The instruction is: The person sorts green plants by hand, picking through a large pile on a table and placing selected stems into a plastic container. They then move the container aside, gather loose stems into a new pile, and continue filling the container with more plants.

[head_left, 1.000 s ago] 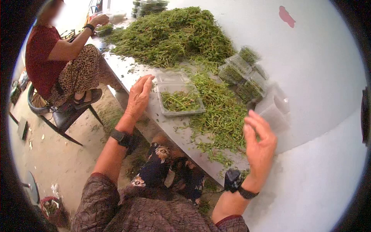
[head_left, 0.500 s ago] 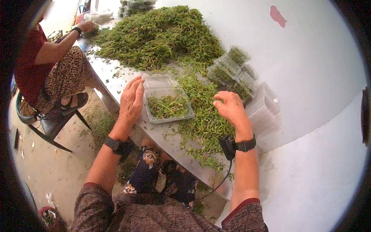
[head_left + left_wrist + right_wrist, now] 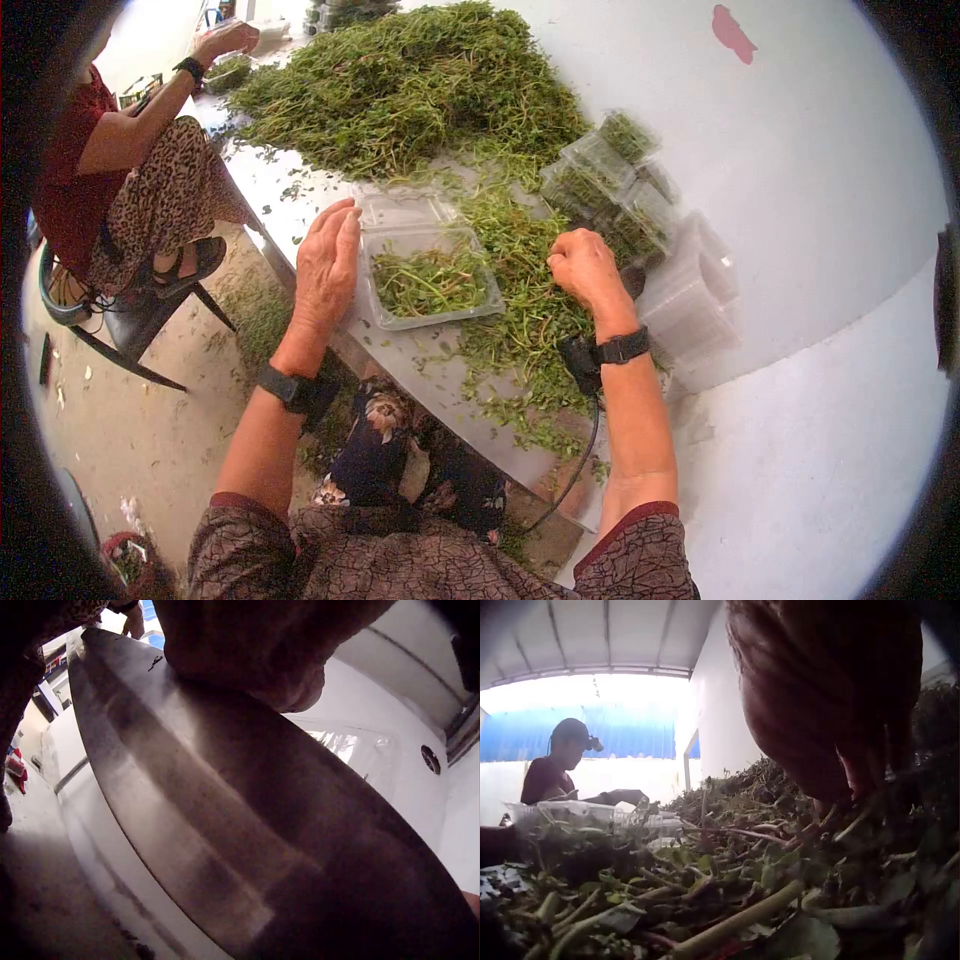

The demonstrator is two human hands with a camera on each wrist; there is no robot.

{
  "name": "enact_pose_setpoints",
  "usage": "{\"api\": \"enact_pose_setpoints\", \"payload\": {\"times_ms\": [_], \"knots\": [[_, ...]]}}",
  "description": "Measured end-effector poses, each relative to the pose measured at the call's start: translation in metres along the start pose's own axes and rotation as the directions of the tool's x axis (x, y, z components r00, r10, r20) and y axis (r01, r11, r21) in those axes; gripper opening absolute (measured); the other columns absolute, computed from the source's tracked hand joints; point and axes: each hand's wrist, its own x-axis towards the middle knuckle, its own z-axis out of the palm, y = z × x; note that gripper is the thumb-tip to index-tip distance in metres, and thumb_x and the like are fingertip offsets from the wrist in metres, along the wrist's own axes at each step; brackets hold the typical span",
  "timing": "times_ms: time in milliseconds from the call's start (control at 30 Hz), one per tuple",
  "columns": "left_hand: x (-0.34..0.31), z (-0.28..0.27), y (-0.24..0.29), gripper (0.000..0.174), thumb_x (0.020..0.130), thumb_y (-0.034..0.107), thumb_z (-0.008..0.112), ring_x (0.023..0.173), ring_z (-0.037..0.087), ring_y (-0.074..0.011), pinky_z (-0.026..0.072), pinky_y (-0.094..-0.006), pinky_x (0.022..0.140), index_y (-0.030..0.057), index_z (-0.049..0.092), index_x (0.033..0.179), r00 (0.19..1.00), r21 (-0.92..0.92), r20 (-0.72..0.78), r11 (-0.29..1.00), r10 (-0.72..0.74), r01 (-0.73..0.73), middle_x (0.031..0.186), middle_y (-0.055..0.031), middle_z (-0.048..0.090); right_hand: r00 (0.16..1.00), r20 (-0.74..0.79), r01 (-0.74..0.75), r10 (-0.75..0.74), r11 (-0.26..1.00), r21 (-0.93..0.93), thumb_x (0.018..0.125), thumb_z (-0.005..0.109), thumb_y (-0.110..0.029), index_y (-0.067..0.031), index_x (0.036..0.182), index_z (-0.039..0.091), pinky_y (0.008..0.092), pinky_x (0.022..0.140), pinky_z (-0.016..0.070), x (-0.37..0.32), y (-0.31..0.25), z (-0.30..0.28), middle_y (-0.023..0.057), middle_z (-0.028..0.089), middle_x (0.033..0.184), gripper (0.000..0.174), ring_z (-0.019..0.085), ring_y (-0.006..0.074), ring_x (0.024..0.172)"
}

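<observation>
My left hand (image 3: 328, 262) is held with straight fingers along the left side of a clear plastic box (image 3: 440, 317). The box lid lies folded back, and some leafy green stems (image 3: 430, 280) are inside. My right hand (image 3: 588, 268) is lowered onto the loose greens (image 3: 535, 345) spread right of the box. Its fingers are curled, and in the right wrist view the fingertips dip in among the stems (image 3: 742, 907), pinching some of them. In the left wrist view the left hand (image 3: 262, 652) shows dark above the table's surface.
A large heap of greens (image 3: 430, 90) covers the far part of the metal table (image 3: 410, 360). Filled boxes (image 3: 600, 180) are stacked against the white wall, beside nested clear boxes (image 3: 690, 290). Another person (image 3: 125, 150) sits at the far left.
My right hand has come left and forward from near the wall onto the loose greens, and its fingers have curled. The left hand stays beside the box.
</observation>
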Motion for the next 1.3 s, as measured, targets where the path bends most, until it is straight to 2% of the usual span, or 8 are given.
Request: {"api": "enact_pose_setpoints", "payload": {"times_ms": [300, 600, 833, 967, 1033, 1100, 1133, 1300], "knots": [[0.0, 0.001, -0.001, 0.034, 0.097, 0.021, 0.042, 0.107, 0.056, -0.0355, 0.0427, -0.0394, 0.093, -0.0067, 0.059, 0.104, 1.0, -0.052, -0.01, 0.998, -0.024, 0.024, 0.114, -0.0234, 0.059, 0.964, -0.26, 0.113, -0.05, 0.966, 0.232, 0.073, 0.064, -0.013, 0.0, 0.077, 0.068, 0.0389, 0.068, 0.0509, -0.02, 0.013, -0.025, 0.017, 0.066, 0.074, 0.015, 0.065, 0.0325, 0.072], [0.0, 0.003, -0.003, 0.033, 0.097, 0.021, 0.042, 0.106, 0.057, -0.0339, 0.0435, -0.0371, 0.093, -0.0069, 0.06, 0.102, 1.0, -0.06, -0.021, 0.998, -0.011, 0.01, 0.113, -0.0224, 0.06, 0.949, -0.285, 0.068, 0.134, 0.796, 0.601, 0.08, 0.069, -0.009, 0.0031, 0.085, 0.07, 0.0218, 0.054, 0.0398, -0.024, 0.003, -0.044, -0.0038, 0.061, 0.066, 0.014, 0.049, 0.0031, 0.059], [0.0, 0.002, -0.001, 0.036, 0.098, 0.022, 0.041, 0.104, 0.059, -0.032, 0.0441, -0.0345, 0.092, -0.0074, 0.061, 0.104, 1.0, 0.001, -0.022, 1.0, -0.01, 0.01, 0.114, -0.021, 0.06, 0.971, -0.234, 0.151, 0.045, 0.644, 0.75, 0.084, 0.067, -0.01, 0.0031, 0.086, 0.069, 0.0205, 0.053, 0.0361, -0.019, -0.066, -0.059, -0.0088, 0.055, 0.068, 0.013, 0.046, 0.0018, 0.06], [0.0, 0.001, 0.001, 0.036, 0.098, 0.023, 0.042, 0.104, 0.058, -0.0324, 0.0441, -0.0346, 0.093, -0.0063, 0.061, 0.105, 1.0, -0.011, -0.01, 1.0, -0.025, 0.025, 0.114, -0.0208, 0.06, 0.964, -0.251, 0.25, -0.085, 0.614, 0.749, 0.084, 0.067, -0.01, 0.004, 0.087, 0.069, 0.0196, 0.056, 0.0391, -0.012, -0.098, -0.046, -0.0061, 0.059, 0.071, 0.014, 0.048, 0.0016, 0.065], [0.0, 0.001, 0.002, 0.036, 0.098, 0.024, 0.042, 0.105, 0.058, -0.0323, 0.044, -0.035, 0.093, -0.0059, 0.06, 0.105, 0.999, -0.023, -0.006, 0.999, -0.041, 0.041, 0.114, -0.0206, 0.06, 0.967, -0.235, 0.245, -0.1, 0.624, 0.742, 0.081, 0.068, -0.009, 0.0019, 0.086, 0.069, 0.025, 0.063, 0.0465, -0.008, -0.108, -0.037, 0.0012, 0.066, 0.074, 0.012, 0.058, 0.0099, 0.066], [0.0, 0.0, 0.004, 0.036, 0.098, 0.024, 0.041, 0.106, 0.058, -0.0323, 0.0438, -0.0353, 0.093, -0.0057, 0.06, 0.106, 0.999, -0.021, 0.005, 0.999, -0.048, 0.048, 0.114, -0.0206, 0.06, 0.799, -0.405, 0.589, -0.443, 0.711, 0.384, 0.076, 0.068, -0.007, -0.0012, 0.084, 0.069, 0.0325, 0.073, 0.0509, 0.002, -0.11, -0.021, 0.01, 0.069, 0.082, 0.009, 0.065, 0.0242, 0.077], [0.0, 0.0, 0.003, 0.036, 0.098, 0.024, 0.041, 0.106, 0.057, -0.0323, 0.0436, -0.0353, 0.094, -0.0057, 0.06, 0.106, 0.999, -0.023, 0.003, 0.999, -0.043, 0.043, 0.115, -0.0206, 0.06, 0.844, -0.264, 0.536, -0.467, 0.726, 0.43, 0.073, 0.068, -0.007, -0.0043, 0.085, 0.07, 0.0394, 0.086, 0.0491, -0.001, -0.114, -0.023, 0.0171, 0.067, 0.095, 0.012, 0.063, 0.0344, 0.094], [-0.001, 0.001, 0.002, 0.035, 0.098, 0.022, 0.041, 0.106, 0.057, -0.0324, 0.0432, -0.035, 0.094, -0.0061, 0.06, 0.106, 0.999, -0.028, -0.006, 0.999, -0.039, 0.039, 0.115, -0.0204, 0.06, 0.883, -0.13, 0.466, -0.451, 0.814, 0.347, 0.077, 0.067, -0.006, -0.0054, 0.099, 0.07, 0.0369, 0.098, 0.0422, -0.003, -0.107, -0.015, 0.0177, 0.062, 0.117, 0.023, 0.055, 0.0297, 0.116]]}}
